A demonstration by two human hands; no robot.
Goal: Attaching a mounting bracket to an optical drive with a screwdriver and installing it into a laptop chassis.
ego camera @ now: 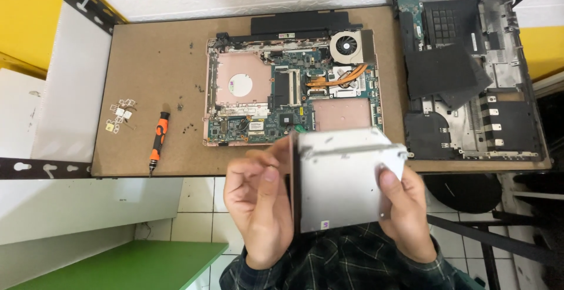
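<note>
Gripping a silver optical drive [343,178] by both edges, left hand [258,208] and right hand [405,213] pinching it above the bench [153,61], hiding the opened laptop [282,90] front edge; fingertips behind unseen.

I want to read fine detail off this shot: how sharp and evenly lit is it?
Head view: even, soft light with faint shadows; the opened laptop on the board is crisp, while the silver drive held in the left hand and right hand looks slightly soft.

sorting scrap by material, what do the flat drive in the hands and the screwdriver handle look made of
Drive: seemingly thin sheet metal, matte silver-grey with dull glare and stamped dents. Screwdriver: handle looks like orange plastic with black, possibly rubbery grip sections; the slim tip is too small to judge.
</note>
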